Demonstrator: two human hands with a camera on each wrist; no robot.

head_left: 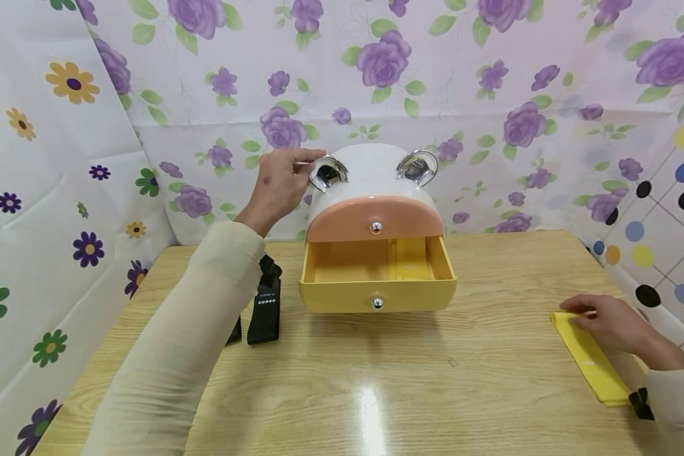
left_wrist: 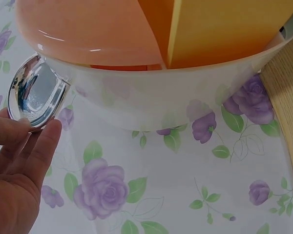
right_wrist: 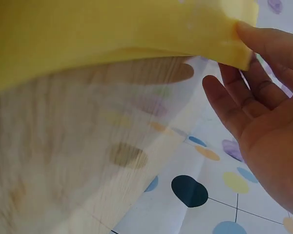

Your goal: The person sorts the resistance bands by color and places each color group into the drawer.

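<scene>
A small frog-faced drawer box [head_left: 370, 168] has a white top, a pink upper drawer [head_left: 342, 221] that is closed, and a yellow lower drawer [head_left: 342, 297] that is pulled out. My left hand [head_left: 279, 183] pinches the box's silver ear [left_wrist: 36, 95] between thumb and fingers. At the table's right side, my right hand [head_left: 615, 326] pinches the far end of a yellow folded strip [head_left: 589, 358]. In the right wrist view that strip [right_wrist: 136, 29] bows above the tabletop, thumb on top and fingers beneath. Another yellow folded piece [head_left: 411, 258] lies in the drawer's right part.
On the wooden table [head_left: 433, 380], left of the box, lies a black folded strap [head_left: 265, 313] with white print, partly beside my left sleeve. A second black piece [head_left: 235, 332] shows behind that sleeve. Flowered cloth [head_left: 205, 126] hangs behind, and dotted cloth [head_left: 661, 240] hangs at right.
</scene>
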